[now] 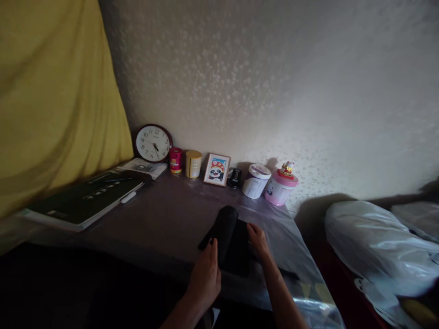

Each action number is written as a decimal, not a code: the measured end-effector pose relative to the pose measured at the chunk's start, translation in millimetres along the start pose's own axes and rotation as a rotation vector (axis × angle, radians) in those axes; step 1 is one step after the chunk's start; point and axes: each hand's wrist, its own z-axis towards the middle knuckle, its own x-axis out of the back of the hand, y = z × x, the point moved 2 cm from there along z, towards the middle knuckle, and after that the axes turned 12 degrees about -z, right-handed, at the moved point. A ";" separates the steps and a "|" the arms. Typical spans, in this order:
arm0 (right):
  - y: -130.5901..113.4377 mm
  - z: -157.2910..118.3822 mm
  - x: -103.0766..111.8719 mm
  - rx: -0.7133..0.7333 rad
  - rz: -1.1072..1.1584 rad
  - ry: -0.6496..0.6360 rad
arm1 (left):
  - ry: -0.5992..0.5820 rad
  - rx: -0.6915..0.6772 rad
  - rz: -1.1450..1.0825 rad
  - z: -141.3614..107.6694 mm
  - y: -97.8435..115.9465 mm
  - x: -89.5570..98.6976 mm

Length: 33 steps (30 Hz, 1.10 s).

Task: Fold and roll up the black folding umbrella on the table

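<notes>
A black, soft-looking piece point(228, 235) lies on the table with one part rolled or folded over; the dim light hides what exactly it is. My left hand point(206, 276) is at its near left side, fingers together and closed on its edge. On the other side, my right hand point(257, 240) pinches the right edge between thumb and fingers. A dark strip point(288, 274) lies on the table to the right of my right forearm; whether it joins the black piece I cannot tell.
Along the wall stand a clock point(154, 143), a red can point(175, 161), a yellow tin point(193, 164), a framed panda picture point(217, 169), a white tub point(255, 182) and a pink tub point(281, 187). A large green book point(85, 198) lies left; plastic-covered bundles point(380, 242) sit right.
</notes>
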 end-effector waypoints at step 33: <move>-75.1 0.9 -29.4 0.016 -0.085 -0.105 | -0.040 0.042 0.068 2.0 1.1 14.1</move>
